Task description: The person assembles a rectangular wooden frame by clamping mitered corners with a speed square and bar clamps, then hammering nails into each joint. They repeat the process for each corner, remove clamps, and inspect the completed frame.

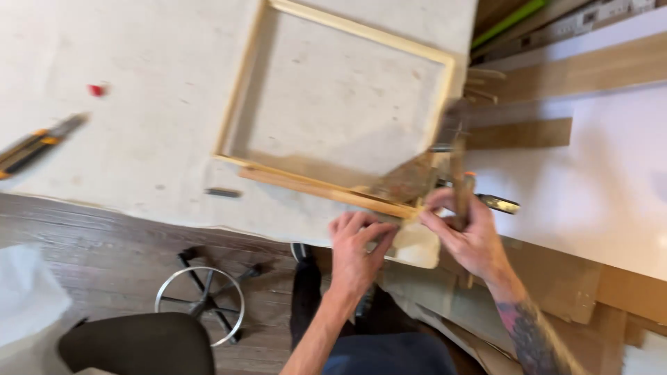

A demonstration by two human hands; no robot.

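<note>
A square wooden frame lies on a pale worktable, its near right corner at the table's edge. The left hand presses on that corner from below, fingers curled over the wood. The right hand grips what seems to be a clamp, blurred by motion, just beside the same corner. A utility knife lies well apart at the left, and a stool stands on the dark floor.
</note>
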